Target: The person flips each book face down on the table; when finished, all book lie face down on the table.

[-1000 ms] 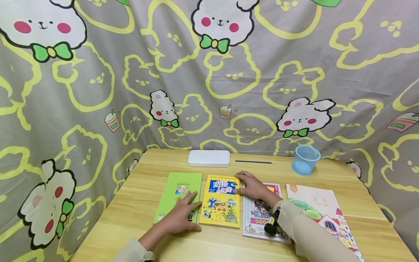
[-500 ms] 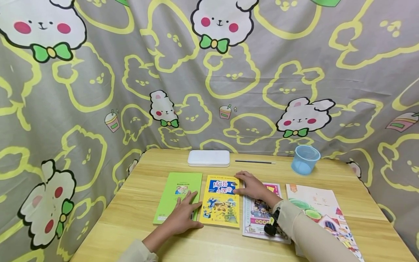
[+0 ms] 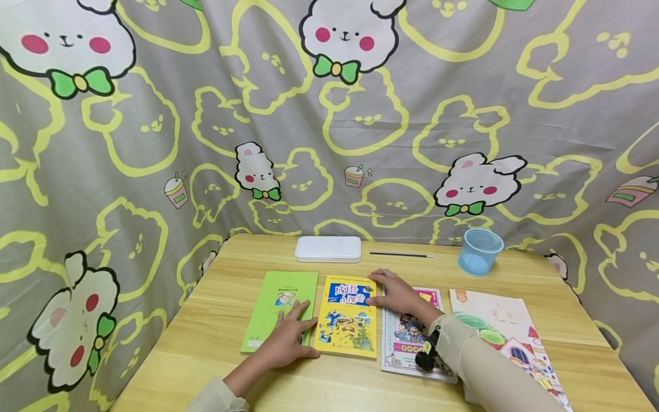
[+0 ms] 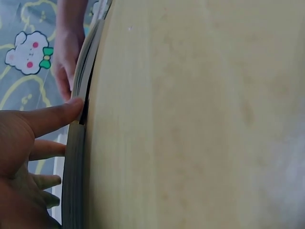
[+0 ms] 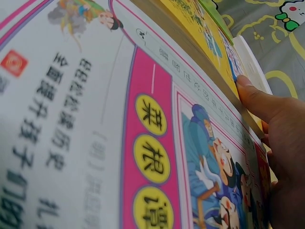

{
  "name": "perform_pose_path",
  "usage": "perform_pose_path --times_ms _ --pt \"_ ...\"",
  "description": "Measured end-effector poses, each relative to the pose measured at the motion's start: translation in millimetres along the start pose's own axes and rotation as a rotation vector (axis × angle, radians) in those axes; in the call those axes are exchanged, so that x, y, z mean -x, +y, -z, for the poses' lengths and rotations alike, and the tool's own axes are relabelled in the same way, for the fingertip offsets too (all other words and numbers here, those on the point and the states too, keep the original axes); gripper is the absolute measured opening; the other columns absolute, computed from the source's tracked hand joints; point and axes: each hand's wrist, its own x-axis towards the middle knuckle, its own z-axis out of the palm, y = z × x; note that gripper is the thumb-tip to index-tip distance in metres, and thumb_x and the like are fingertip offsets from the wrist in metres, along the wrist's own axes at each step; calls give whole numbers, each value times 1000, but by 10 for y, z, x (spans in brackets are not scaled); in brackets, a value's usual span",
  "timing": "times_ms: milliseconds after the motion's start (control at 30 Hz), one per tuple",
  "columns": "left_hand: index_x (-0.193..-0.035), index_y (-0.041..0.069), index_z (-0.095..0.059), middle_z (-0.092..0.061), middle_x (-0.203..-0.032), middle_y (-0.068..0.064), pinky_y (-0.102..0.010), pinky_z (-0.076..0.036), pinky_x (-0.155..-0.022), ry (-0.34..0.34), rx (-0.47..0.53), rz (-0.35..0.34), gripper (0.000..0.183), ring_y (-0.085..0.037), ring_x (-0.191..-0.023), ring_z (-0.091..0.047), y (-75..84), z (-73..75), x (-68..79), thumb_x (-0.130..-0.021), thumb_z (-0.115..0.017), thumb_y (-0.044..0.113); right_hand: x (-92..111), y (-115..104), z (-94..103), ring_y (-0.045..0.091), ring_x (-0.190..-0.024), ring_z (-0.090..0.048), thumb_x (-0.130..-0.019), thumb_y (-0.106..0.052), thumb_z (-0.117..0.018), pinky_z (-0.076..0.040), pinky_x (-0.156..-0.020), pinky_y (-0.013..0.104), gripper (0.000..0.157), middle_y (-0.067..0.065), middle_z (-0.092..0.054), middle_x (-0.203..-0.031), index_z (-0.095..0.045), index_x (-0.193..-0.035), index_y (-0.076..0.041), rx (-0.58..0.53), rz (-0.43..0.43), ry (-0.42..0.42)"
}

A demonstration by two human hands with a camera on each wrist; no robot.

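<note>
A yellow book (image 3: 346, 332) lies flat between my two hands. My left hand (image 3: 284, 342) spreads over the green book (image 3: 273, 309) to its left, its fingertips reaching the yellow book's left edge. In the left wrist view, the left thumb (image 4: 55, 118) rests against the books' page edges. At the upper right corner of the yellow book, my right hand (image 3: 400, 293) touches its edge. The right wrist view has the right thumb (image 5: 255, 98) on the yellow cover, with the other fingers partly hidden. Below the right wrist lies a white-and-pink book (image 3: 407, 332), partly covered.
A pale illustrated book (image 3: 507, 326) lies at the right, partly under the right sleeve. Along the back stand or lie a white case (image 3: 328, 249), a thin dark pencil-like stick (image 3: 401, 254) and a blue cup (image 3: 481, 252). A patterned curtain (image 3: 288, 126) hangs behind the wooden table (image 3: 175, 343).
My left hand has shifted slightly to the right, its thumb now at the yellow book's lower left corner. The right hand stays where it was.
</note>
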Motion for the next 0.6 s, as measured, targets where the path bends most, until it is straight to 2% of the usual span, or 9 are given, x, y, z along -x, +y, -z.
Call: perform_pose_path --times_ms 400,600 --pt "-145 2 -57 -24 -168 -19 -73 6 -117 -42 128 5 80 -46 -156 -4 36 108 -3 -77 -89 32 2 7 4 44 -148 -34 -91 -54 -74 -37 -114 64 83 18 -36 -163 -46 -155 -9 9 0 -2" --pt "-146 -3 -53 -30 -165 -23 -75 6 -115 -62 218 -25 80 -50 -155 -7 61 161 -10 -80 -87 27 0 6 10 44 -149 -33 -91 -53 -74 -36 -115 64 83 18 -36 -163 -46 -155 -8 2 -2 -4"
